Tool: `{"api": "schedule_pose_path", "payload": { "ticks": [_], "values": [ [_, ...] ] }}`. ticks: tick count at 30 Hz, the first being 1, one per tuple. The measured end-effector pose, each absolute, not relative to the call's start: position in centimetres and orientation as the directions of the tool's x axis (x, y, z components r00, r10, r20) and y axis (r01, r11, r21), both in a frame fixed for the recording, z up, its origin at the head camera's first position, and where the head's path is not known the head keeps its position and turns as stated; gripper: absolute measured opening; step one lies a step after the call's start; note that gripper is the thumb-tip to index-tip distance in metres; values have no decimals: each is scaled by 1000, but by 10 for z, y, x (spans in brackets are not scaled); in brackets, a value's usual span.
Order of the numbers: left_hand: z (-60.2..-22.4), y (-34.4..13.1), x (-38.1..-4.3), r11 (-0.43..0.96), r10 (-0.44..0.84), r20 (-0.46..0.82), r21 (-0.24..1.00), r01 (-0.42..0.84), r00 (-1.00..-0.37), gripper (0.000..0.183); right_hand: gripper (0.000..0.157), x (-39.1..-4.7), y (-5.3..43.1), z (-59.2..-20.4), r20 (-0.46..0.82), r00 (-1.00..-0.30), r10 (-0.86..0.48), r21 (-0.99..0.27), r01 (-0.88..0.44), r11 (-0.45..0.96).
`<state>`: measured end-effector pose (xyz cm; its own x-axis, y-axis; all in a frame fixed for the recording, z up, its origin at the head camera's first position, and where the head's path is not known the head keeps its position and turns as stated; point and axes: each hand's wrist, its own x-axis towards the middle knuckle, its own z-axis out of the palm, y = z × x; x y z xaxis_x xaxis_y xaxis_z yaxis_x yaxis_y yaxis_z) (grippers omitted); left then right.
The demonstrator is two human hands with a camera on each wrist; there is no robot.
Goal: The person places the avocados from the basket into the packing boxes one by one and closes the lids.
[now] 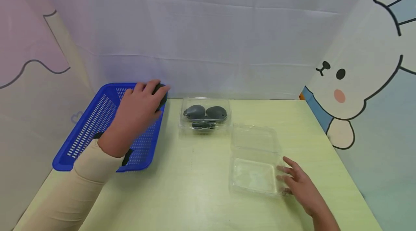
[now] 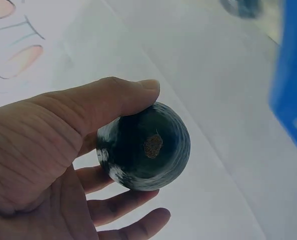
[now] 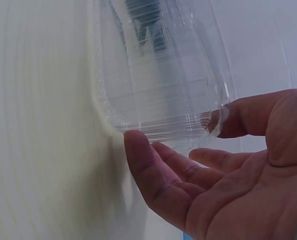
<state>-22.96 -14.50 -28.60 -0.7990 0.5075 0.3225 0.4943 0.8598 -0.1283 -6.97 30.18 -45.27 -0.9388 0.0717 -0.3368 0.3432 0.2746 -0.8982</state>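
Left hand [image 1: 138,106] — avocado [image 2: 146,147] between thumb [image 2: 118,95] and fingers [image 2: 118,206].

I get a deep blue basket [image 1: 94,122] at left, its walls patterned with rows of slots. Centred in my left-wrist feed, the avocado [image 2: 141,155] shows dark green, its stem scar [image 2: 153,146] brown. Mid-frame on the head view, the boxed avocados [image 1: 195,112] read charcoal to me, though their clear clamshell [image 1: 206,102] may dull them. Lower right, the open clamshell [image 1: 255,171] is colourless; the tabletop [image 1: 191,177], pale yellow-green; far right, the rabbit print [image 1: 360,68], white with black outlines.
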Motion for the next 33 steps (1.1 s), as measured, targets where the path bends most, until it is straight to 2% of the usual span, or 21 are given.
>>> {"api": "schedule_pose_path", "payload": {
  "ticks": [5, 16, 21, 33],
  "values": [
    [-289, -117, -218, 825, 555, 335, -109, 554, -761, 67, 64, -72, 299, -452, -345, -936, 66, -892, 349, 289],
    [-326, -55, -192, 721, 678, 397, -199, 663, -619, 56, 64, -73, 297, -452, -354, -933, 72, -882, 358, 307],
    [-342, -33, -183, 684, 714, 371, -186, 705, -594, 64, 64, -73, 296, -452, -356, -931, 74, -880, 361, 307],
    [-385, 20, -156, 620, 774, 306, -186, 763, -554, 58, 64, -74, 296, -453, -363, -929, 77, -875, 368, 314]
  ]
}}
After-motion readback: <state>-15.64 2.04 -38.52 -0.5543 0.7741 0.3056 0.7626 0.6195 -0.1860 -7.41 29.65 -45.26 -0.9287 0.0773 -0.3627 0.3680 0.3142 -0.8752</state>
